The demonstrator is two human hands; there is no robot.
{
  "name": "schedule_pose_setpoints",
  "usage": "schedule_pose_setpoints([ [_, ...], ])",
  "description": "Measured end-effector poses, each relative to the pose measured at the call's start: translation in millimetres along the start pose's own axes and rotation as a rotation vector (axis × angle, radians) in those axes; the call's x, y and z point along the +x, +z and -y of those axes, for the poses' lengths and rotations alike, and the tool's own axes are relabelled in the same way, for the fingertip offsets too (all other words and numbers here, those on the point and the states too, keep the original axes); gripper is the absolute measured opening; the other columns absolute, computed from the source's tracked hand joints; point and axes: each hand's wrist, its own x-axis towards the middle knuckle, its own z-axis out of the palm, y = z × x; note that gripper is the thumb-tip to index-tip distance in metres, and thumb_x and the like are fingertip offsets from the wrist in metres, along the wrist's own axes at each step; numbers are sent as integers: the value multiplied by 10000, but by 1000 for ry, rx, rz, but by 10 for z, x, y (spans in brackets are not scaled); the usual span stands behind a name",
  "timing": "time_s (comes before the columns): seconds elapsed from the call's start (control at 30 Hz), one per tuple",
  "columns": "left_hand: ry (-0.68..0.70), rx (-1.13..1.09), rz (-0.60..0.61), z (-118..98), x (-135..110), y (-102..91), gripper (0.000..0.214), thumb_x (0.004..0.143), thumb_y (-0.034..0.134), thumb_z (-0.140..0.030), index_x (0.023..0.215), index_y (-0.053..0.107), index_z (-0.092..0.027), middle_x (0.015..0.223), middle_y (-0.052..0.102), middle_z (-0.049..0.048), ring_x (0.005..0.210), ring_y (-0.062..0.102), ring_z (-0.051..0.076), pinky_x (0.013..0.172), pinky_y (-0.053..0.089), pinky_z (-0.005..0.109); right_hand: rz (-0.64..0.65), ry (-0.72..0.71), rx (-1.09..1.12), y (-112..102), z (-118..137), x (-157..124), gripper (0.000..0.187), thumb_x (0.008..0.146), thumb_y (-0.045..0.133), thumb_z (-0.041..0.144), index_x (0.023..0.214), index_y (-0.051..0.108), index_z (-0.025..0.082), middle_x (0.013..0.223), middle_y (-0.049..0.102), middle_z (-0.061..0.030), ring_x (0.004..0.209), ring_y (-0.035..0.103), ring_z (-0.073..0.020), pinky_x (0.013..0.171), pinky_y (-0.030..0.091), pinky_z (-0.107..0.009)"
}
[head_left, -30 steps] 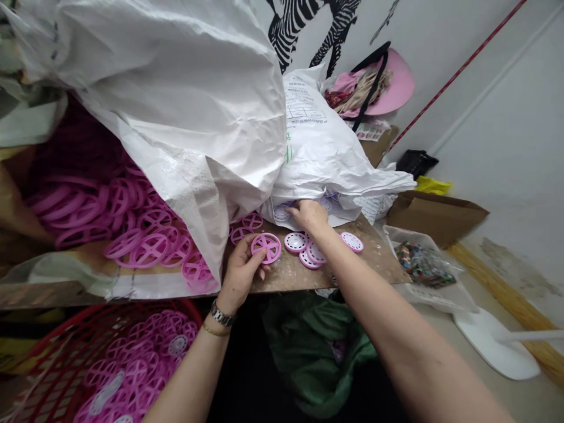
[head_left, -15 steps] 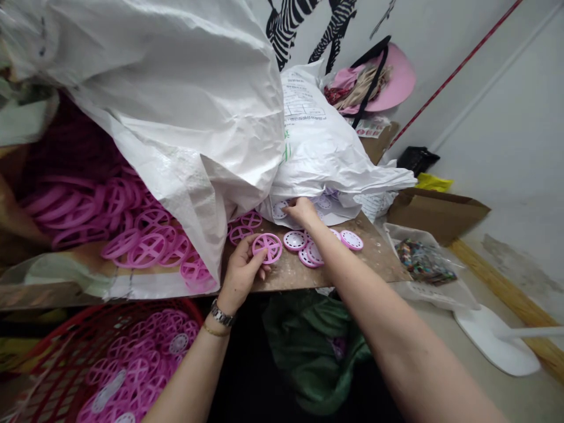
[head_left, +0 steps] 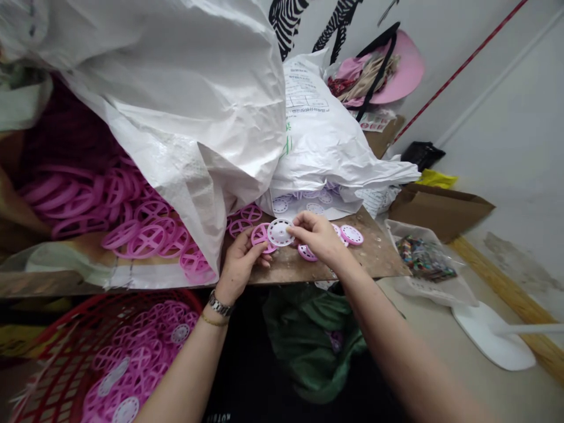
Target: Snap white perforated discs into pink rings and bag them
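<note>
Sacks crowd a brown board

The larger white one bulges beside heaped pink wheels; the printed one shows pale discs at its mouth. Below the board's front edge, a red basket holds more wheels.

Both forearms reach forward and inward. The left hand, thumb uppermost, pinches a pink spoked wheel above the board near its front edge. The right hand, back upward and knuckles bent, grips a white disc at its right rim, thumb on its face. That disc overlaps the wheel's right side, its dash-ringed face turned toward the camera; both are round in outline, spokes crossing at the wheel's middle.
</note>
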Motion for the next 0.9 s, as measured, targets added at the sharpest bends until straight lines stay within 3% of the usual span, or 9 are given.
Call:
schedule_pose_setpoints([
  [0.13,18,60,75,-25,-46,10,426,788,697,-321,1174,575,-186,897,673,15,591,620,85,512,554,186,-53,-81,-145,153,-111,-96,164,753,631,339,725,550,199,646,566,34,587,534,-129,551,411,-244],
  [0.27,47,99,70,-35,-72,19,368,799,683,-327,1129,596,-191,878,667,11,602,614,97,524,554,201,-122,-198,-341,241,-127,-189,135,773,652,297,781,563,196,754,596,6,709,547,-152,637,419,-261],
  [0.43,104,151,81,-59,-91,31,291,822,653,-319,1091,632,-212,950,652,17,629,586,97,536,550,207,-115,-257,-308,232,-94,-297,252,820,649,322,1027,602,188,901,631,-30,814,579,-166,721,442,-269],
  [0.57,127,204,143,-91,-121,44,290,830,639,-308,1106,630,-222,1020,626,28,708,595,122,570,569,235,-29,-283,-248,184,-93,-350,149,882,586,325,916,654,196,863,651,-9,820,581,-156,754,426,-259],
  [0.77,149,263,224,-105,-153,56,243,879,568,-355,1057,626,-200,939,615,40,649,590,129,555,546,245,-96,-264,-255,199,-127,-425,136,869,609,316,892,670,196,803,645,0,759,570,-154,707,419,-253],
  [0.9,188,348,195,-80,-171,57,221,891,550,-384,944,652,-195,818,604,18,562,543,109,474,473,206,-104,-274,-325,258,-108,-490,135,871,604,317,812,654,206,749,627,3,736,562,-160,697,408,-262],
])
